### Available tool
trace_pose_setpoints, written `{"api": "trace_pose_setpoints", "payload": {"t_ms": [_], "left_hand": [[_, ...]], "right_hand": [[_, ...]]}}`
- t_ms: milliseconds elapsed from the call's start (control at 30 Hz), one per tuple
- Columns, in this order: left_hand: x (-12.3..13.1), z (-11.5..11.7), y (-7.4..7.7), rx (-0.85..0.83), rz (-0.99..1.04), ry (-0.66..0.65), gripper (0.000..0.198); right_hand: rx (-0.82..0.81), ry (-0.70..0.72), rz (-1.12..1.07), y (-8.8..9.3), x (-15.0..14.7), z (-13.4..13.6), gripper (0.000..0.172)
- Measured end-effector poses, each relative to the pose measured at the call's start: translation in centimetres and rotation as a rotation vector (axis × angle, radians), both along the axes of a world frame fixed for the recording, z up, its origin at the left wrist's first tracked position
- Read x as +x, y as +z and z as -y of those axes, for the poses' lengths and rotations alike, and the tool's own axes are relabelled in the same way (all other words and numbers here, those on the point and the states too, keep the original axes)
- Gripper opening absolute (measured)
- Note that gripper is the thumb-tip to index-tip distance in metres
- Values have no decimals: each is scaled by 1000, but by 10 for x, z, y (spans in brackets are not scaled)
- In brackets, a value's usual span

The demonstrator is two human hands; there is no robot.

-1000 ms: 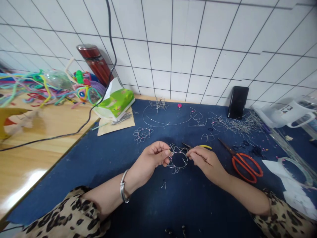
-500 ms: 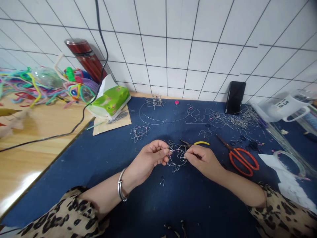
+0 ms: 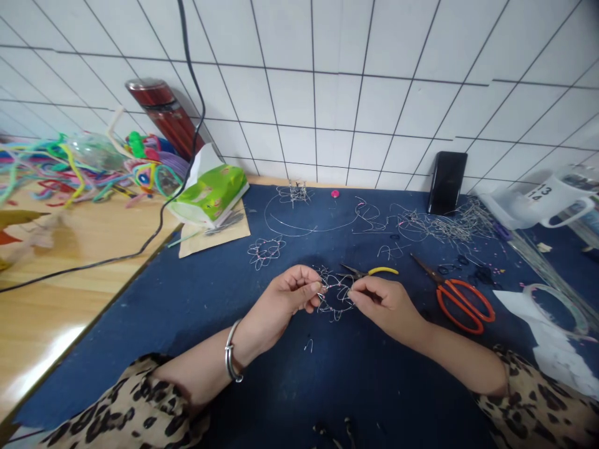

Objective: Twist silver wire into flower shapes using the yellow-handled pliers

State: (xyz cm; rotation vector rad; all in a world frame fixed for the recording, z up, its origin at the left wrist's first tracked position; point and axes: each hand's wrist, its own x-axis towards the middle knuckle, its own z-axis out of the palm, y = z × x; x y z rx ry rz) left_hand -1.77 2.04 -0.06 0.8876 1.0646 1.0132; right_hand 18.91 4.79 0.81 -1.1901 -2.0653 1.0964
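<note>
Between my two hands is a beaded wire ring (image 3: pixel 336 311), bent into looped petals with small pink beads. My left hand (image 3: pixel 292 292) pinches its left side between thumb and fingertips. On the opposite side, the thumb and forefinger of my right hand (image 3: pixel 381 300) are closed on the wire. Just behind the ring lie pliers (image 3: pixel 382 270) with a yellow handle, partly hidden by my right hand. A similar wire flower (image 3: pixel 266 251) rests flat on the dark blue mat (image 3: pixel 281 399), and a small bent wire piece (image 3: pixel 308 345) lies nearer to me.
Orange-handled scissors (image 3: pixel 463 302) lie at right. Behind them are tangled wires (image 3: pixel 444 226), a phone (image 3: pixel 447 183) against the tiled wall and a white mug (image 3: pixel 555 199). A green tissue pack (image 3: pixel 210 194), red flask (image 3: pixel 163 115) and black cable (image 3: pixel 161 218) are at left.
The view has shifted slightly. Both hands keep their pinch on the wire ring, with hardly any movement between them.
</note>
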Motion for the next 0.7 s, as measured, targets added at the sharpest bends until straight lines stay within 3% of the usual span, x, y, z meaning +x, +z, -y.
{"api": "trace_pose_setpoints", "payload": {"t_ms": [300, 400, 533, 700], "left_hand": [[1, 1, 0, 73, -110, 18, 8], [0, 1, 0, 35, -39, 35, 9], [1, 1, 0, 5, 33, 68, 10], [2, 2, 0, -17, 55, 63, 11]], "right_hand": [[-199, -39, -107, -6, -1, 2, 15], [-187, -28, -133, -9, -2, 4, 41], [-64, 37, -5, -13, -3, 8, 80], [70, 78, 132, -14, -3, 13, 95]]}}
